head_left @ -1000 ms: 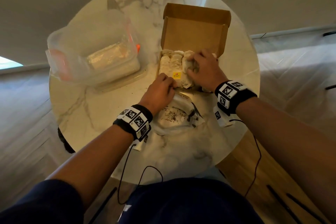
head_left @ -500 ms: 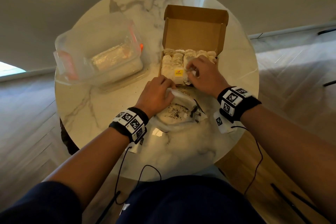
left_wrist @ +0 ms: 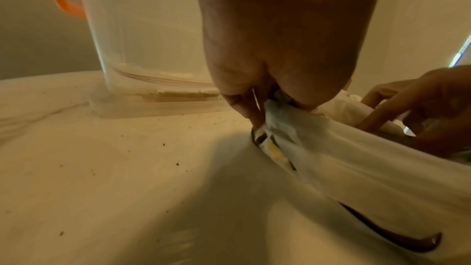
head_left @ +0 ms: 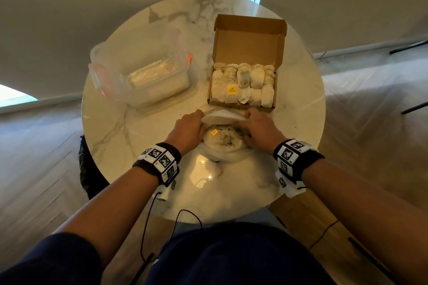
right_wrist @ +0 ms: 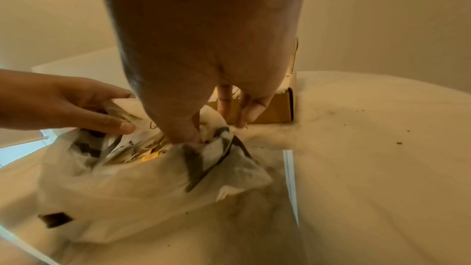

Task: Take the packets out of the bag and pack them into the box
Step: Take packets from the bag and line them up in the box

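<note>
A white plastic bag (head_left: 223,146) lies on the round marble table (head_left: 129,136), just in front of the open cardboard box (head_left: 250,41). My left hand (head_left: 199,120) grips the left side of the bag's mouth and my right hand (head_left: 247,118) grips the right side, holding it apart. In the left wrist view my left hand (left_wrist: 265,116) pinches the bag (left_wrist: 356,160) at its rim. In the right wrist view my right hand (right_wrist: 211,130) has its thumb inside the bag (right_wrist: 142,188). Inside lie pale packets with a yellow tag (right_wrist: 150,157). Several packets (head_left: 245,85) fill the box in rows.
A clear plastic container (head_left: 141,69) with orange clips stands at the left of the table, a wrapped block inside it. Dark crumbs are scattered on the marble around the bag and box. Cables hang from both wristbands over the table's near edge.
My right hand has come out of the box and back to the bag. Both hands now hold the bag's mouth and have spread it open.
</note>
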`<state>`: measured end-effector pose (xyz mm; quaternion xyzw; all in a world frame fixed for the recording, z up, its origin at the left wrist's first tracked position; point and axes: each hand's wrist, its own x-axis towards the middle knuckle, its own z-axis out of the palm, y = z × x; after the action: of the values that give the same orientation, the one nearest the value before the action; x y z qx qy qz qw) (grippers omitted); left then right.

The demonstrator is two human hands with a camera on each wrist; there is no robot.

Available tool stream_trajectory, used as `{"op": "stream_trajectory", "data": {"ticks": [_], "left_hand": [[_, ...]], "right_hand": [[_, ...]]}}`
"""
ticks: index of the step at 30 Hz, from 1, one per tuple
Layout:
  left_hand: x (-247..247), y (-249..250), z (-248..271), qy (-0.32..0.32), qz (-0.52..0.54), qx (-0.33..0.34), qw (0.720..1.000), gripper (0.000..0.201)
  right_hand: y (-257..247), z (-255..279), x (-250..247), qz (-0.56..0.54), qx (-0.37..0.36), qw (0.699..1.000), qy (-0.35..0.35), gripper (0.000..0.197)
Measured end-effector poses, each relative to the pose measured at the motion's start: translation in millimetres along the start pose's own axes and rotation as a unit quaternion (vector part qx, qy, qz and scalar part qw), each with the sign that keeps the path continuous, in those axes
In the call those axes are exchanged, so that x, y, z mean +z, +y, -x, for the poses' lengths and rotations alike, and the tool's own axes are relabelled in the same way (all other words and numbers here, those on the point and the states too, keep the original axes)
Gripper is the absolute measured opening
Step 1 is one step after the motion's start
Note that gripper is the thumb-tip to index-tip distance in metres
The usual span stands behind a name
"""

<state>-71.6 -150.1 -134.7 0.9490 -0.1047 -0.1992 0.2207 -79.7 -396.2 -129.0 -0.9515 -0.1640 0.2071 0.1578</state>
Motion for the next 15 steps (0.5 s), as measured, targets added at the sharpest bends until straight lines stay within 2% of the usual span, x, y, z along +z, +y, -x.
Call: {"op": "stream_trajectory", "data": {"ticks": [2, 6, 8, 10, 11, 13, 15], "left_hand": [[-5, 2, 4, -0.030, 0.052, 0.006, 0.998, 0.015], [-11, 3, 10, -0.061, 0.086, 0.018, 0.994, 0.012], [-12, 4, 11, -0.060, 0.109, 0.017, 0.992, 0.022], [-10, 5, 13, -0.030, 0.122, 0.038, 0.991, 0.038], [-9, 4, 14, 0.007, 0.100, 0.072, 0.992, 0.043], [-8, 3, 12, 0.082, -0.041, 0.152, 0.984, 0.044], [-9, 4, 9, 0.107, -0.176, 0.188, 0.960, 0.036]], "right_hand": [[-2, 1, -2, -0.032, 0.001, 0.999, -0.015, 0.053], [0, 3, -8, -0.041, 0.008, 0.999, 0.015, 0.057], [1, 3, -9, -0.031, 0.012, 0.999, 0.019, 0.057], [0, 3, -10, -0.026, 0.021, 0.999, 0.022, 0.054], [-1, 3, -10, -0.034, 0.030, 0.999, 0.019, 0.054], [-4, 2, -11, -0.055, 0.041, 0.998, 0.008, 0.055], [-5, 1, -10, -0.064, 0.039, 0.997, -0.002, 0.056]]}}
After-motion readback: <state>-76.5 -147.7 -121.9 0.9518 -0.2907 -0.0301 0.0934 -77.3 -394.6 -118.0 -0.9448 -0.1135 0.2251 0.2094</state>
